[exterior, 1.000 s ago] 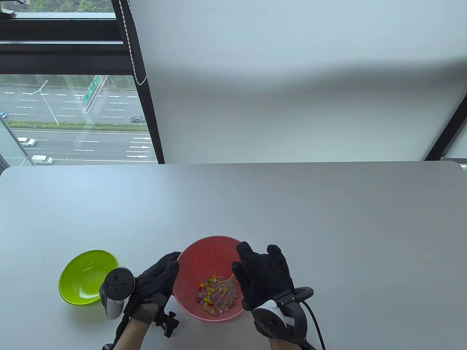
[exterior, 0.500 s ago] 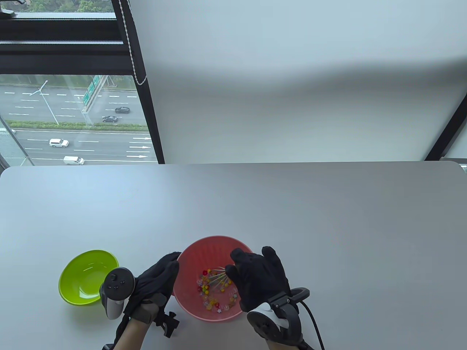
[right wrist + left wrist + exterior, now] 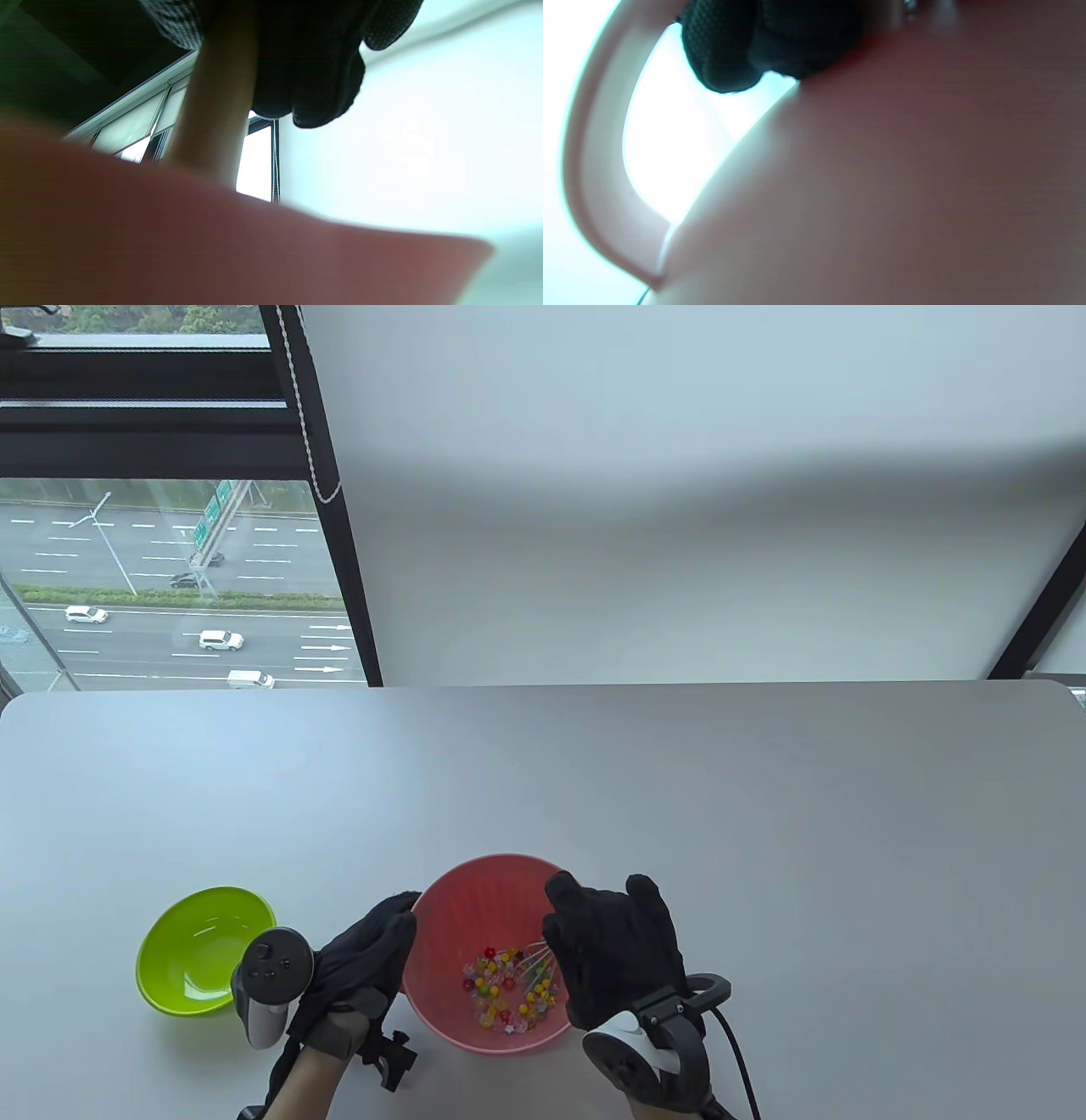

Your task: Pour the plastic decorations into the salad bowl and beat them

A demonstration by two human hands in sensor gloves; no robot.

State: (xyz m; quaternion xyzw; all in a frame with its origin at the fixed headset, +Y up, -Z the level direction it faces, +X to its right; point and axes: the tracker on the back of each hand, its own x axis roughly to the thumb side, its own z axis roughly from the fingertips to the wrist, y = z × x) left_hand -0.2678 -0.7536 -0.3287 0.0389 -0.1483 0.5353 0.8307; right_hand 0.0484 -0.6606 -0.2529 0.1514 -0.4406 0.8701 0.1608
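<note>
The pink salad bowl [image 3: 475, 869] stands near the table's front edge, with several small coloured plastic decorations [image 3: 501, 997] scattered in its bottom. My right hand [image 3: 611, 950] hovers over the bowl's right side and grips a whisk; its wire head [image 3: 533, 965] is down among the decorations. The right wrist view shows the wooden whisk handle [image 3: 216, 127] inside my gloved fingers [image 3: 314, 63], above the bowl's rim [image 3: 212, 245]. My left hand [image 3: 365, 950] holds the bowl's left outer wall, fingers [image 3: 725, 55] curled by the rim, the wall [image 3: 882, 190] filling that view.
A lime green bowl [image 3: 204, 950] stands empty to the left of my left hand. The grey table [image 3: 594, 780] stretches back to a white wall, with a window at the far left. A cable trails from the right tracker [image 3: 645, 1052].
My right hand swung left and then back right over the bowl. The whisk head moved with it, and the decorations have been stirred and spread about. The left hand and the bowl stayed put.
</note>
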